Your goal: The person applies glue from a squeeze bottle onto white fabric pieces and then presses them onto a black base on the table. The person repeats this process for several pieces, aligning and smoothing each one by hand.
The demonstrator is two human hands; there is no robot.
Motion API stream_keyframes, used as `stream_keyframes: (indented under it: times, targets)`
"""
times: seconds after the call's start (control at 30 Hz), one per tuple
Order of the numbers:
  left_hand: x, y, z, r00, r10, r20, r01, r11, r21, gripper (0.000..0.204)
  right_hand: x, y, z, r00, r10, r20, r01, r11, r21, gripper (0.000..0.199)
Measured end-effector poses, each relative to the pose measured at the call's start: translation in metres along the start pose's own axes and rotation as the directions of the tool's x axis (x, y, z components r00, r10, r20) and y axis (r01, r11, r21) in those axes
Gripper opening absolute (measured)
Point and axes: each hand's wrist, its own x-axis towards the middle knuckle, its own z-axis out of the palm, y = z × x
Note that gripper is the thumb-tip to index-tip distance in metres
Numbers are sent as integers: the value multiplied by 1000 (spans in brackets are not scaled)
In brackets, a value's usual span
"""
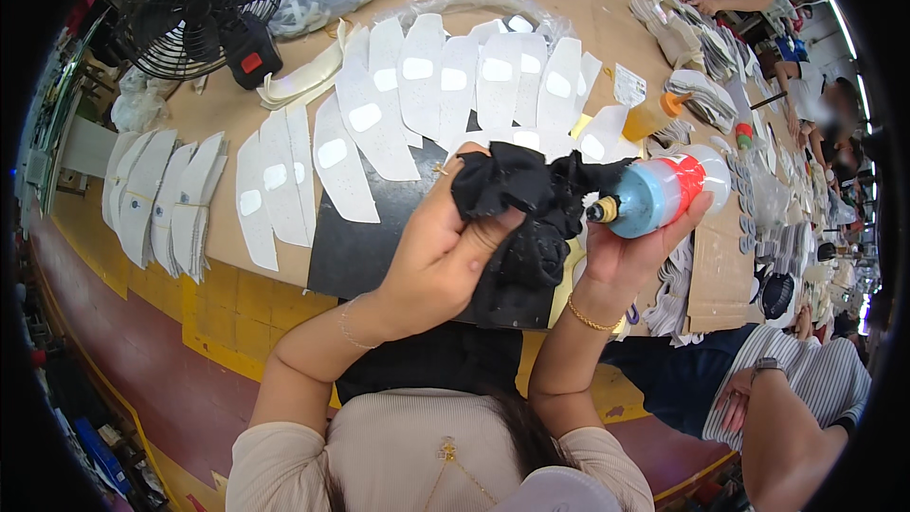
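Left hand: my left hand [445,246] is bunched around a black cloth [526,218], fingers pressed into its folds, raised above the black mat [365,251]
Right hand: my right hand [630,251] grips a squeeze bottle [664,192], its nozzle touching the cloth
Cloth: crumpled, hanging between both hands
White pieces: perforated white cut pieces [455,85] fanned in a row across the table [209,114]
Progress: I judge the cloth is only being wetted; I can't tell which pieces are wiped, so most work seems left
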Motion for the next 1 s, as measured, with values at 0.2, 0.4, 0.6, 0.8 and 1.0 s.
stream_keyframes:
  times: [0.2, 0.4, 0.6, 0.8, 1.0]
  targets:
    - [-11, 11, -40, 983, 16, -180, -32, 996, -85, 26, 4, -6, -5, 993, 98, 62, -95, 994, -49, 55]
    - [-35, 71, -160, 879, 110, -465, 98, 911, 401, 24, 17, -23, -34, 998, 25, 50, -22, 997, -70, 52]
    - [-28, 56, -300, 638, 462, -616, 542, 299, 785, 32, 3, -14, -13, 994, 60, 91, -53, 996, -77, 56]
    - [18, -10, -368, 798, 239, -554, 487, 287, 825, 46, 15, -23, -27, 994, -76, 77, 86, 986, -140, 55]
    - [0, 4, -243, 877, 175, -448, 392, 278, 877, 26, 5, -34, -39, 923, -309, 228, 382, 807, -450, 67]
